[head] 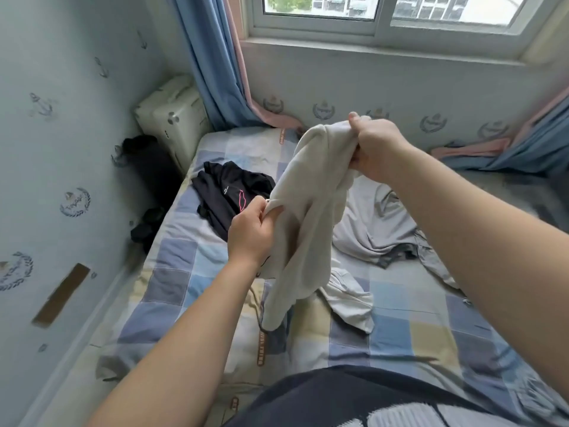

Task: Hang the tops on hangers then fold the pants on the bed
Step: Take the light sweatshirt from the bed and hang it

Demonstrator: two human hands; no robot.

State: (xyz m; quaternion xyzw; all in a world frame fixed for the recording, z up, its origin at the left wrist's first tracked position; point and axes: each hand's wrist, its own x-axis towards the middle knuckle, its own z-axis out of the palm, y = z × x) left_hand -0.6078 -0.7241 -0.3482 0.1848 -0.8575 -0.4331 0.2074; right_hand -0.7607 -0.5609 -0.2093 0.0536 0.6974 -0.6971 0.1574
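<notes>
A cream-white garment hangs in the air above the checked bed. My right hand grips its bunched top end, raised toward the window wall. Lower and to the left, my left hand pinches an edge of the same cloth. The garment's loose end dangles down to the sheet. A black garment with a pink mark lies crumpled on the bed's far left. A light grey garment lies spread on the right, and more pale cloth lies under the hanging piece. No hanger is in view.
The bed fills the corner, with the wall at left and the window wall behind. A cream suitcase stands at the head corner, dark things beside it in the gap. Blue and pink curtains hang by the window and spill onto the bed at right.
</notes>
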